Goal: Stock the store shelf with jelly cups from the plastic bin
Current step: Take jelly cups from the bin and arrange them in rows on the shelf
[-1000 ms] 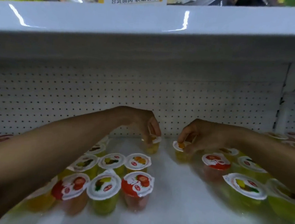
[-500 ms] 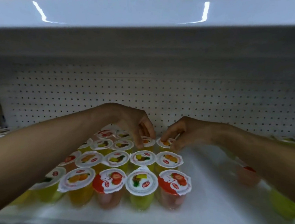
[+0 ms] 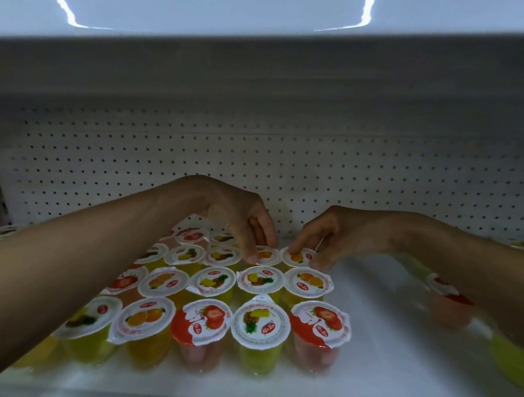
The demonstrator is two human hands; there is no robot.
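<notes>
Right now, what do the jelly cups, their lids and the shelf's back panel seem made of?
The jelly cups look like clear glossy plastic: coloured jelly shows through their walls. The lids seem thin printed film, white, with crinkled edges. The back panel is probably white painted metal, matte, punched with regular holes.

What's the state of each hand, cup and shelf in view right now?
left orange cup, upright, sealed, back row.
right orange cup, upright, sealed, beside it.
left hand, pinches left orange cup's lid rim.
right hand, pinches right orange cup's lid rim.
front-right strawberry cup, upright, sealed, untouched.
shelf, cup rows fill its left part.
</notes>
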